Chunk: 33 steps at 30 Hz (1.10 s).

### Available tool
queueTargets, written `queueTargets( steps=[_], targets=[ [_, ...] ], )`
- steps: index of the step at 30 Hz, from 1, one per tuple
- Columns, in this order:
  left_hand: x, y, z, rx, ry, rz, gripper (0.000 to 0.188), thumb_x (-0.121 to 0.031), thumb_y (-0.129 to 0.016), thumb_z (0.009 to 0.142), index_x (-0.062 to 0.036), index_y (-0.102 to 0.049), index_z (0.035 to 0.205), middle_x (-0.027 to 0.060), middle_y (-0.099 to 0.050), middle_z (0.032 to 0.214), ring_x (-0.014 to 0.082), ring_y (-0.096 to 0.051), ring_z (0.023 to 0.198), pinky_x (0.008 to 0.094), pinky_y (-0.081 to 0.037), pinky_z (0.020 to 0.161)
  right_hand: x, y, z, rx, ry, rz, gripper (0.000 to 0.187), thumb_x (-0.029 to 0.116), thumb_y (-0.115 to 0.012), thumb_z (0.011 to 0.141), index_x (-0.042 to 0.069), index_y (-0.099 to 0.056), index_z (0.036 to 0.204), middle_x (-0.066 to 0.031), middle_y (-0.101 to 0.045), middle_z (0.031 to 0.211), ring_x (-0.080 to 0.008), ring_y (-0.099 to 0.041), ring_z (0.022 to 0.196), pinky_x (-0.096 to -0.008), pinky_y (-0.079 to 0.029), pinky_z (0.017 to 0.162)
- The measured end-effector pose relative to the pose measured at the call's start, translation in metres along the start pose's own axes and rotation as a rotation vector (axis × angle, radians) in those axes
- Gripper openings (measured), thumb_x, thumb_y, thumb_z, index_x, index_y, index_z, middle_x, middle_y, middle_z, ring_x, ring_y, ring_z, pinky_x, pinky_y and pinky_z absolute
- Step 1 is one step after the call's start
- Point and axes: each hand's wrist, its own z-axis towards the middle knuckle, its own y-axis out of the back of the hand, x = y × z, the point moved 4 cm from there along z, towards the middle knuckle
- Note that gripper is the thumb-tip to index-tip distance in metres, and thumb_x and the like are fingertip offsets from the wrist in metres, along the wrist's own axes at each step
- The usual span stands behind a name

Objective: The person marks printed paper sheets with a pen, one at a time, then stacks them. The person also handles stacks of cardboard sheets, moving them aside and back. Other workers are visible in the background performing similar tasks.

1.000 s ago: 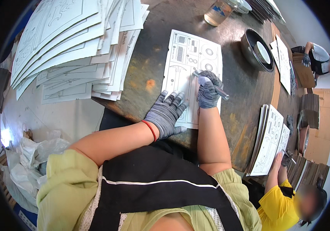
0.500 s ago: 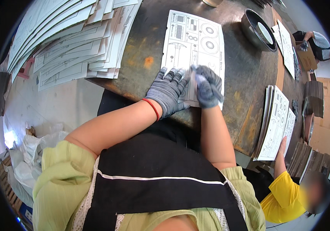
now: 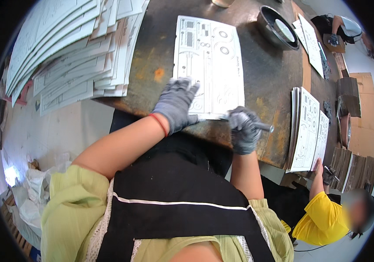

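Note:
A white printed cardboard sheet [image 3: 222,83] with line drawings of parts lies on the dark table, close to its front edge. My left hand [image 3: 174,102], in a grey striped glove, is spread flat over the sheet's lower left part. Its thumb points along the sheet's near edge. In my gloved right hand [image 3: 244,130], at the sheet's lower right corner, is a slim rod-shaped tool [image 3: 265,127]. The fingers are closed round it, and its dark rear end sticks out to the right. Its front end, by the near edge, is blurred, so its kind is unclear.
Fanned stacks of printed sheets [image 3: 77,48] cover the table's left end. A black bowl [image 3: 268,32] with a pale disc inside stands at the far right. A co-worker in yellow [image 3: 322,220] holds another stack of sheets [image 3: 305,131]. Another person [image 3: 346,29] works farther back.
My right hand has moved from the sheet's middle toward me, to its near right corner, still gripping the tool. My left hand stays on the sheet. The co-worker's second hand has come into view.

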Motion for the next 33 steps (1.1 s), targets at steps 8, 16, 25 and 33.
queueTargets(
  steps=[8, 16, 25, 33],
  targets=[
    [0.029, -0.018, -0.016, -0.339, 0.207, -0.753, 0.083, -0.018, -0.071, 0.078, -0.0025, -0.024, 0.144, 0.0226, -0.030, 0.145, 0.0302, -0.029, 0.136, 0.0353, -0.027, 0.111, -0.003, 0.062, 0.011, -0.396, -0.539, -0.764, 0.012, 0.014, -0.060, 0.089, 0.007, -0.064, 0.096, -0.0001, -0.058, 0.074, -0.0097, -0.052, 0.053, -0.0255, -0.044, 0.045],
    [0.002, 0.072, -0.026, -0.073, 0.091, -1.332, 0.027, -0.014, -0.065, 0.085, 0.0008, -0.061, 0.107, 0.0115, -0.068, 0.098, 0.0197, -0.063, 0.089, 0.0307, -0.050, 0.080, -0.003, 0.052, 0.000, -0.319, -0.548, -0.419, 0.018, 0.009, -0.058, 0.088, 0.008, -0.058, 0.106, -0.0008, -0.057, 0.075, -0.0087, -0.050, 0.051, -0.0233, -0.045, 0.043],
    [0.142, 0.319, -0.122, -1.041, -0.023, -1.115, 0.062, -0.005, -0.068, 0.080, 0.0029, -0.039, 0.134, 0.0106, -0.057, 0.117, 0.0125, -0.058, 0.095, 0.0251, -0.048, 0.085, -0.025, 0.069, 0.089, -0.245, -0.280, -0.955, 0.036, 0.005, -0.056, 0.080, 0.003, -0.054, 0.116, -0.0147, -0.060, 0.093, -0.0263, -0.061, 0.078, -0.0365, -0.051, 0.075],
    [0.360, 0.297, -0.240, -1.333, 0.157, -0.990, 0.053, -0.005, -0.065, 0.085, -0.0043, -0.044, 0.134, 0.0098, -0.051, 0.127, 0.0141, -0.054, 0.110, 0.0251, -0.042, 0.098, -0.036, 0.042, 0.214, -0.164, -0.060, -1.604, 0.034, 0.000, -0.045, 0.085, 0.008, -0.058, 0.115, -0.0161, -0.058, 0.105, -0.0334, -0.058, 0.098, -0.0391, -0.047, 0.086]
  ],
)
